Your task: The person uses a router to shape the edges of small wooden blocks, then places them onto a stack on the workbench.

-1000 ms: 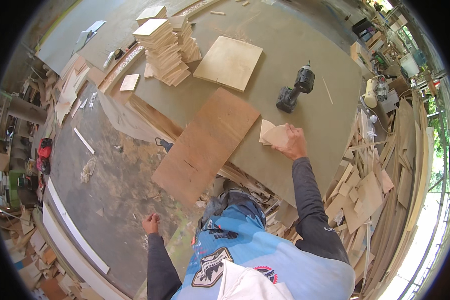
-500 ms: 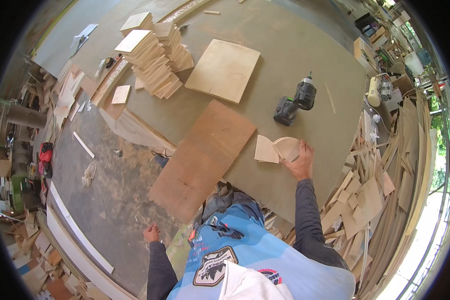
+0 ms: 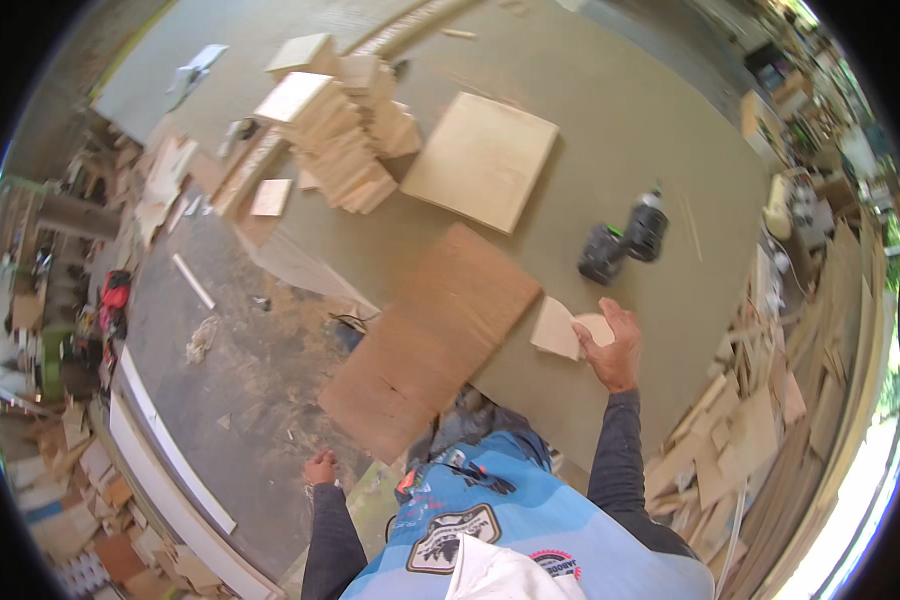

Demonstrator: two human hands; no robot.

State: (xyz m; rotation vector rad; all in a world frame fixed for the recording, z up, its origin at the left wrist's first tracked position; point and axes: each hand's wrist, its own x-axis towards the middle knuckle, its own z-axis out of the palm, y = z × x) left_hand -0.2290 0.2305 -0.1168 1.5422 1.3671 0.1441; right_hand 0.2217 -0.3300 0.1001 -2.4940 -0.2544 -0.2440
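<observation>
My right hand [image 3: 615, 350] is over small pale wood pieces on the table, thumb and fingers spread apart. Between thumb and fingers shows a round-edged piece [image 3: 598, 326]; the hand hides part of it. Just left of it lies a squarish pale piece [image 3: 554, 328] with a curved side. My left hand [image 3: 320, 467] hangs low beside my body, away from the table, fingers loosely bent and nothing visible in them. A brown plywood board [image 3: 435, 340] lies aslant over the table's near edge. Beyond my right hand a black cordless drill [image 3: 625, 240] rests on its side.
A thick square pale panel [image 3: 482, 160] lies mid-table, right of leaning stacks of wood blocks [image 3: 330, 140]. A small square piece [image 3: 270, 197] is left of them. Wood offcuts [image 3: 720, 430] heap up to the right of the table [image 3: 530, 390]. Sawdust covers the floor [image 3: 270, 370] at left.
The view has shifted, so everything sits farther right and lower. My right hand's fingers have spread and come off the far edge of the rounded piece. My left hand still hangs low.
</observation>
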